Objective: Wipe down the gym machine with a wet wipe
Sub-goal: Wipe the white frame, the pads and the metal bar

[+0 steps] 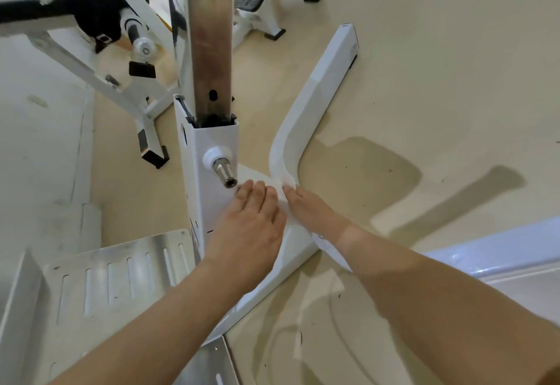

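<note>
Head view, looking down: you have two hands on the job, one wet wipe, one upright post, one locking pin, one curved base leg and two ribbed metal foot plates.

Furthest left lies the larger foot plate [115, 278], with the second plate [209, 363] at the bottom edge. Next comes the gym machine [209, 148], its white post standing upright with a steel tube [210, 51] rising from it and the locking pin [222, 168] jutting toward you.

Your left hand [251, 230] lies flat on the frame just below that pin, fingers straight and pressing, clasping nothing. The wet wipe [280, 190] sits bunched on the frame between your two hands, white on white, so its outline is hard to trace. Your right hand [312, 212] touches it with its fingertips; whether they pinch it you cannot tell from here.

From the wipe, the base leg [318, 96] bends and runs its long axis up and to the right, ending in a black-capped tip.

All of this stands on a smooth cream floor [439, 81] with soft shadows. A second white bench [263, 18] stands behind.
</note>
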`<state>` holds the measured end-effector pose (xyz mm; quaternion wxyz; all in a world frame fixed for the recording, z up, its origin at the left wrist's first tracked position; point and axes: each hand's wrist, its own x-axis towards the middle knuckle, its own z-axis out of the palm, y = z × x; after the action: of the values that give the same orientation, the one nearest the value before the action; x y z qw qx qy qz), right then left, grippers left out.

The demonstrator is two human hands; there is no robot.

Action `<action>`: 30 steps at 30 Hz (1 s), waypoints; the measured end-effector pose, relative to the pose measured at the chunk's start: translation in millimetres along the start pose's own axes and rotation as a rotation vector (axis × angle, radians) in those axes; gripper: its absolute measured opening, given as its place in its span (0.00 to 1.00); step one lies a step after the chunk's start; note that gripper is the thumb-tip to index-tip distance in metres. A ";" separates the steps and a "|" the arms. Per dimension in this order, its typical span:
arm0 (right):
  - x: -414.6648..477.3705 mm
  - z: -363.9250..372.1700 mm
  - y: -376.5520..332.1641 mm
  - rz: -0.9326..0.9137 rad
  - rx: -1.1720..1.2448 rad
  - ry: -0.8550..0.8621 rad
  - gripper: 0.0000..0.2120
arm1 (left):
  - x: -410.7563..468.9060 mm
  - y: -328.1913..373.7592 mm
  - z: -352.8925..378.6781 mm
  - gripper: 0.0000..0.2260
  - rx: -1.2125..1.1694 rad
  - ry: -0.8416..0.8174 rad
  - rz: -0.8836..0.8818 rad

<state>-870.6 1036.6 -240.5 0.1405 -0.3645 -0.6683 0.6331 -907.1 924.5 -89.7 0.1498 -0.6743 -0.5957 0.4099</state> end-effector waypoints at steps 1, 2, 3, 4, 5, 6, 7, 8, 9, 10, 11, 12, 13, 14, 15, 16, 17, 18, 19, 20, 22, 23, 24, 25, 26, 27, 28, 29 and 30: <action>-0.3 -3.5 6.5 0.095 0.011 -0.004 0.24 | 2.3 -0.1 0.1 0.29 0.007 -0.007 0.006; -1.3 -6.8 19.6 0.127 -0.022 0.001 0.23 | 5.5 0.1 3.1 0.26 0.013 0.000 0.024; -6.4 -11.3 30.1 0.167 -0.050 -0.001 0.23 | 9.7 0.4 8.7 0.24 0.018 0.015 0.051; -14.4 -13.0 40.9 0.163 -0.117 -0.006 0.23 | 14.9 1.5 14.5 0.24 0.022 0.007 0.071; -25.3 -13.5 48.8 0.157 -0.177 -0.006 0.22 | 21.4 4.8 18.9 0.24 0.033 -0.013 0.086; -36.1 -14.1 58.4 0.124 -0.268 0.016 0.21 | 29.4 10.6 21.6 0.25 0.039 -0.033 0.103; -48.0 -15.6 65.6 0.102 -0.363 0.033 0.21 | 38.1 17.7 23.3 0.25 0.029 -0.050 0.117; -57.6 -18.2 73.4 0.094 -0.486 0.035 0.20 | 47.7 26.5 24.0 0.24 0.002 -0.080 0.129; -66.4 -22.4 80.2 0.101 -0.601 0.030 0.17 | 57.2 36.2 24.7 0.23 -0.043 -0.100 0.133; -72.7 -26.3 85.9 0.083 -0.717 0.026 0.13 | 65.6 47.4 27.4 0.22 -0.100 -0.100 0.127; -78.2 -30.1 89.4 0.057 -0.827 0.009 0.09 | 71.4 59.3 31.1 0.22 -0.170 -0.090 0.115; -84.0 -34.1 90.5 0.038 -0.893 -0.003 0.08 | 74.5 72.1 35.5 0.23 -0.261 -0.084 0.101; -88.2 -38.0 91.8 0.031 -0.941 -0.029 0.09 | 75.3 85.5 40.5 0.26 -0.360 -0.101 0.085; -90.5 -40.9 92.0 0.026 -0.978 -0.040 0.09 | 74.3 98.8 45.7 0.30 -0.454 -0.142 0.064; -90.4 -42.1 91.8 0.014 -1.015 -0.042 0.09 | 71.9 109.3 49.3 0.33 -0.520 -0.186 0.052; -89.2 -41.2 91.0 0.010 -1.050 -0.043 0.10 | 69.5 116.8 51.9 0.36 -0.558 -0.205 0.047; -84.7 -39.0 91.2 -0.003 -1.055 -0.045 0.11 | 67.4 120.1 53.6 0.36 -0.578 -0.199 0.045; -78.3 -35.2 92.1 -0.005 -1.039 -0.055 0.15 | 65.8 120.1 54.8 0.36 -0.603 -0.185 0.047; -72.0 -29.9 92.7 -0.005 -1.001 -0.056 0.21 | 62.7 117.0 54.1 0.36 -0.645 -0.171 0.035; -68.5 -24.7 92.1 0.009 -0.945 -0.054 0.27 | 59.1 113.5 54.5 0.35 -0.684 -0.152 0.015; -65.5 -20.9 88.6 -0.011 -0.914 -0.040 0.35 | 52.3 109.2 56.7 0.34 -0.724 -0.120 0.018; -67.5 -23.4 86.9 -0.046 -0.960 -0.048 0.36 | 48.6 108.4 56.9 0.34 -0.735 -0.125 0.038; -72.1 -27.9 87.1 -0.071 -1.011 -0.067 0.35 | 47.4 107.3 57.9 0.35 -0.736 -0.124 0.058; -78.3 -34.3 91.2 -0.110 -1.059 -0.101 0.32 | 49.4 106.2 60.1 0.34 -0.724 -0.100 0.090; -87.5 -46.6 86.2 -0.122 -1.111 -0.163 0.27 | 54.5 106.4 60.4 0.33 -0.715 -0.057 0.128; -96.4 -60.7 86.5 -0.155 -1.175 -0.203 0.21 | 60.5 109.2 58.8 0.32 -0.718 -0.006 0.174; -106.6 -76.0 83.7 -0.204 -1.251 -0.238 0.20 | 66.2 113.9 51.7 0.30 -0.739 0.040 0.225; -116.1 -91.6 83.7 -0.313 -1.297 -0.239 0.22 | 72.7 121.0 44.2 0.28 -0.768 0.070 0.283; -123.5 -108.2 84.9 -0.415 -1.355 -0.257 0.25 | 78.8 128.9 35.7 0.26 -0.795 0.098 0.337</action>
<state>-688.3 1029.2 -270.1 -0.0788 -0.1596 -0.9810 0.0773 -849.2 955.6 -230.3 -0.1625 -0.7861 -0.5810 0.1347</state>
